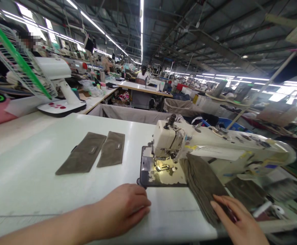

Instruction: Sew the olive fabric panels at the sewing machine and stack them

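Note:
My left hand (128, 211) rests on the pale table just left of the sewing machine's bed, fingers curled in and nothing visible in them. My right hand (236, 217) is at the front end of a stack of olive-brown fabric pieces (202, 187), thumb and fingertips closing on the top piece. A small dark-pink object (232, 215) shows partly inside that palm; its kind is hidden. The sewing machine (166, 139) stands between and beyond my hands, its lamp lighting the presser foot (163, 167) with no fabric under it.
Two flat olive fabric pieces (82, 153) with small tabs lie left on the table. A white fan (59, 71) stands at the back left. Right of the stack are another olive piece (245, 192) and a white spool (278, 210). A cloth-lined bin (128, 114) sits beyond the table.

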A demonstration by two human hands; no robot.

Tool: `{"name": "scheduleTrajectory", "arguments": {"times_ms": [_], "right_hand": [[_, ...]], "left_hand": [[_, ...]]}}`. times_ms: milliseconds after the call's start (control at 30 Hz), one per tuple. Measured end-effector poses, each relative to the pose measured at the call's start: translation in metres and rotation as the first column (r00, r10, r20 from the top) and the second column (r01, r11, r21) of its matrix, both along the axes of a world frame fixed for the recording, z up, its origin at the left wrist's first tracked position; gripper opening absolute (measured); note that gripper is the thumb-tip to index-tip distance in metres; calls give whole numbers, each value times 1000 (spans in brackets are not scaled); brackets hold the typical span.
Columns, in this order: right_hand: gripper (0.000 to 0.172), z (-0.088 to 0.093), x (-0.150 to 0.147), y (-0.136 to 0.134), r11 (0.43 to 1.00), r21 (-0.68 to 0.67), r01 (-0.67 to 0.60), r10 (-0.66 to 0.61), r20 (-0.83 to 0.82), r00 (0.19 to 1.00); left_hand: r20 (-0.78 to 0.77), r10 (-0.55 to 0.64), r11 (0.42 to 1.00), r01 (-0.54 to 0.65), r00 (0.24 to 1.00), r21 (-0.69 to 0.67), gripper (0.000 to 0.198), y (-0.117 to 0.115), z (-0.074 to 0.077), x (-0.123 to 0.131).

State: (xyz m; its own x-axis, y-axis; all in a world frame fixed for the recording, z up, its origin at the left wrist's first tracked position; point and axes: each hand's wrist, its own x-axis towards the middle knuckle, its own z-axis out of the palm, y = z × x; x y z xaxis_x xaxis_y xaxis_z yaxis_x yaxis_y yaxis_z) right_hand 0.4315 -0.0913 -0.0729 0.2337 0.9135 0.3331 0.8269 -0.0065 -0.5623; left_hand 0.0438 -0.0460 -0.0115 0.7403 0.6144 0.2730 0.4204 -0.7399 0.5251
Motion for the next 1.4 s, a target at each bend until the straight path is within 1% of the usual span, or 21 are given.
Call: {"name": "scheduleTrajectory", "arguments": {"times_ms": [133,233,267,333,433,500,600,667,800,833,933,1033,1133,1200,1233,1267,1300,1333,1367,1400], "right_hand": [[34,-9,11,-8,995,10,-97,97,8,995],[27,-8,6,-9,989,-17,-147,147,-2,989],[24,-4,0,-9,989,-21,-148,148,-16,989],[23,7,-14,-10,993,26,-117,118,-60,991],[24,24,-34,-4,991,109,-77,93,-153,984],[24,31,-38,3,991,122,-60,88,-244,966],[23,36,-34,11,994,105,-24,50,-252,966],[17,38,-32,11,995,89,-37,58,-254,965],[8,42,-35,7,995,56,-82,93,-245,965],[8,43,-36,6,995,46,-89,97,-233,968],[18,44,-36,6,994,29,-103,106,-200,974],[14,45,-35,6,992,27,-126,128,-157,979],[13,47,-36,4,988,21,-156,156,-47,987],[16,48,-36,6,987,25,-156,156,34,987],[17,47,-37,7,988,36,-147,145,66,987],[17,47,-36,9,990,53,-131,126,93,988],[16,47,-36,11,991,76,-111,102,117,988],[15,48,-37,12,991,105,-88,73,134,988],[15,50,-37,13,989,135,-63,43,144,989],[15,52,-39,12,984,174,-47,20,153,988]], "left_hand": [[50,-53,987,60,997,-150,26,6,-5,30],[117,-97,968,121,988,-221,25,13,-8,49],[124,-118,960,145,985,-240,25,14,-8,55],[106,-143,943,168,984,-288,26,15,-7,63],[43,-114,910,121,993,-398,28,15,-7,71],[39,-114,871,119,993,-477,32,18,-11,76],[72,-138,807,154,988,-570,38,23,-21,83],[79,-137,794,157,988,-587,39,25,-26,88],[81,-130,792,153,988,-592,39,24,-32,96],[81,-131,787,153,988,-598,39,24,-33,97],[62,-134,776,144,989,-614,41,24,-35,99],[51,-126,766,130,991,-629,41,22,-31,100],[30,-125,759,115,992,-641,39,20,-21,101],[8,-137,781,113,991,-614,38,19,-15,102],[-1,-149,808,121,989,-576,38,19,-14,102],[0,-150,850,128,989,-511,37,19,-13,103],[14,-138,902,131,990,-412,36,19,-14,103],[42,-120,951,127,992,-281,35,20,-15,105],[80,-105,985,115,991,-128,35,22,-16,107],[125,-96,995,93,988,30,38,24,-16,110]]}}
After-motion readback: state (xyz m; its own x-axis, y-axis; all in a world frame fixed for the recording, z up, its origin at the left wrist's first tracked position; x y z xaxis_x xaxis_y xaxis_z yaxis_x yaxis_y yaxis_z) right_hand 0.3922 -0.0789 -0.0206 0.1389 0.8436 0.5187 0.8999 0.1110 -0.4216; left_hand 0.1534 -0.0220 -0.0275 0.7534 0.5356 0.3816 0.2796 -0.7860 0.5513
